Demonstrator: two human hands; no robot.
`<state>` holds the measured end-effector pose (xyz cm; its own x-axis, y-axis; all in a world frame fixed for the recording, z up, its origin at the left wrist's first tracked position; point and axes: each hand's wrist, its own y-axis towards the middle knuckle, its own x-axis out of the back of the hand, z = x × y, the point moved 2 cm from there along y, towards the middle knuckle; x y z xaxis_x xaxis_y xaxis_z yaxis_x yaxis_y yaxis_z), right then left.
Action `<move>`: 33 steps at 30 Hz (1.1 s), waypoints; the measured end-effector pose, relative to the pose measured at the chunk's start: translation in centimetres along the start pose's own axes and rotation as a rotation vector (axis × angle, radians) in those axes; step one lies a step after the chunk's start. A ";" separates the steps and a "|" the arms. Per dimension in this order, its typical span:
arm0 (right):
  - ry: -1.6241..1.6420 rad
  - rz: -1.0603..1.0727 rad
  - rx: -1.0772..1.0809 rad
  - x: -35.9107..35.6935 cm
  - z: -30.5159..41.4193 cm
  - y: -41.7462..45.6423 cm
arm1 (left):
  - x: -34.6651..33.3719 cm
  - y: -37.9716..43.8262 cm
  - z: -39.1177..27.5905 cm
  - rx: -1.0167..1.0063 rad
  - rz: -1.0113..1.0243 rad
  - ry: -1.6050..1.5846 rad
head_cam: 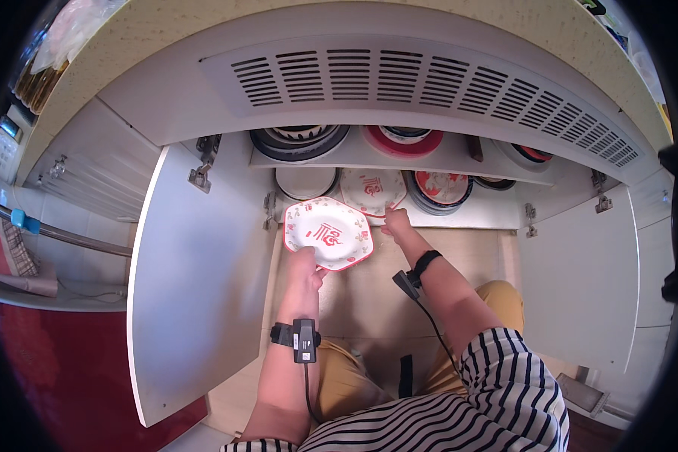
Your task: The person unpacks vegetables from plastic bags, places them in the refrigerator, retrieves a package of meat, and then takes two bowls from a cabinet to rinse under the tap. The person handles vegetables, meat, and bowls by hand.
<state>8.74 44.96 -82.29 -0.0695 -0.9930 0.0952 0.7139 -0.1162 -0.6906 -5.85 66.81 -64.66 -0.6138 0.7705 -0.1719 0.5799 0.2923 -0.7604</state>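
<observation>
My left hand grips the near edge of a white hexagonal plate with a red rim, red character and small flower pattern, held in front of the cabinet. To its right, my right hand has its fingers at the near edge of a similar red-rimmed plate on the cabinet's lower shelf. Whether those fingers are closed on that plate cannot be told. White round plates lie left of it, and a stack of plates and bowls with a red-patterned one on top stands to its right.
The upper shelf holds dark dishes, a red dish and more bowls. Open cabinet doors flank my arms at left and right. A vented panel and a countertop edge overhang the shelves.
</observation>
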 end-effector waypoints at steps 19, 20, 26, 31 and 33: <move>0.185 -0.077 -0.149 -1.3 -0.9 3.8 | 1.0 0.2 -0.1 -0.038 -0.084 -0.172; 0.284 -0.085 -0.157 -1.4 -1.0 4.4 | 1.1 0.3 -0.2 -0.038 -0.091 -0.168; 0.672 0.072 -0.084 -2.2 -1.4 3.7 | 1.3 1.0 -0.2 -0.035 -0.120 -0.187; 0.725 0.085 -0.005 -1.9 -1.3 -2.0 | 0.7 0.1 -0.4 -0.036 -0.094 -0.256; 0.560 -0.021 -0.043 1.0 -2.9 -2.6 | -1.1 -2.4 -0.1 -0.017 -0.077 -0.328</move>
<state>4.81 44.17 -82.52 -0.4512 -0.8480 -0.2780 0.6799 -0.1249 -0.7226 -6.56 65.34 -62.59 -0.7941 0.5234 -0.3091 0.5326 0.3540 -0.7688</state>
